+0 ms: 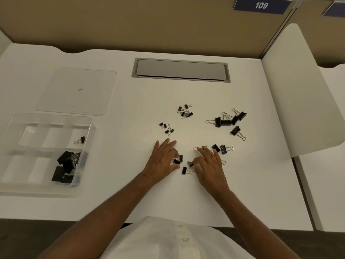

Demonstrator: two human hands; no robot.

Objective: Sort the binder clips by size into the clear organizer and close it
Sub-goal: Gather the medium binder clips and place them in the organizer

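Black binder clips lie in loose groups on the white desk [130, 101]: small clips [184, 111], a few smaller ones [166, 128], large clips [228, 120] and medium clips [222, 148]. My left hand [163, 159] pinches a medium clip [176, 161] between thumb and index finger. My right hand [210, 166] pinches another clip [190, 163], its other fingers spread over the medium group. One more clip [185, 171] lies between my hands. The clear organizer [11, 128] stands open at the left, with big clips [66, 163] in a near compartment and a single clip [80, 140] in a far one.
The organizer's clear lid [78, 90] lies flat on the desk behind it. A grey cable hatch [180, 69] is set into the desk at the back. A white divider panel [298, 94] rises at the right edge. Tan partition walls close off the back.
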